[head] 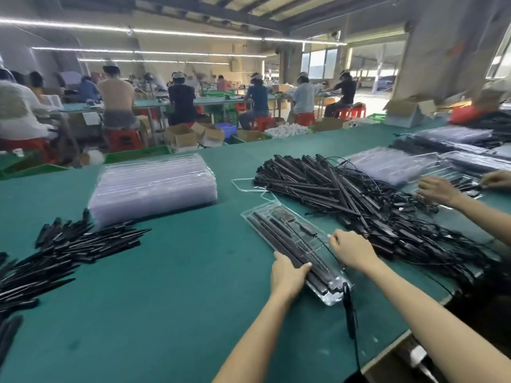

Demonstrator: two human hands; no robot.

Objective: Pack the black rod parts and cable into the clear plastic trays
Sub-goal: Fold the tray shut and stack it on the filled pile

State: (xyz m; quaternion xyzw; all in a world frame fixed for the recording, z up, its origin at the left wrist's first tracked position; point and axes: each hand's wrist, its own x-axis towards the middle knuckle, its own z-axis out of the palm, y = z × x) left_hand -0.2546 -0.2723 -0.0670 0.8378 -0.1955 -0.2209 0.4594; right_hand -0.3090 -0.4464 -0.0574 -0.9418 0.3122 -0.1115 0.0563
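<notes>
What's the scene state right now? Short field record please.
tray in work: clear plastic tray on green table, black rods inside
left hand: fingers on the rods at the tray's near end
right hand: at the tray's right edge, grip unclear
cable: trails off the tray's near end
supply: tangled rod pile right, empty tray stack left
</notes>
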